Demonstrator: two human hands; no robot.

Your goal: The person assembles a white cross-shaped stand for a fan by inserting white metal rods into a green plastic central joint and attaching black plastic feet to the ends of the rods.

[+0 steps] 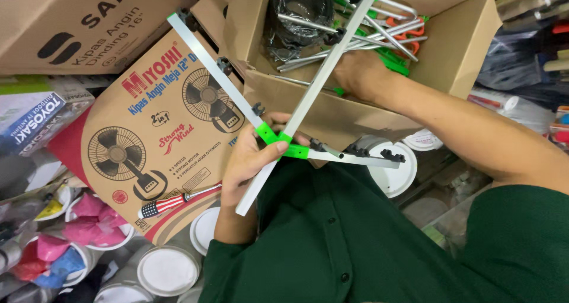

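The open cardboard box is sitting up top, stuffed with metal rods, green and orange plastic pieces, and a black coil. The right hand is reaching down into it, fingers buried among the rods — can't tell if it's gripping anything. The left hand is closing around the green plastic joint of an aluminium antenna frame, holding it just in front of the box, over the lap. A screwdriver with a striped handle is lying on the flat fan carton beside that hand — not touching it.
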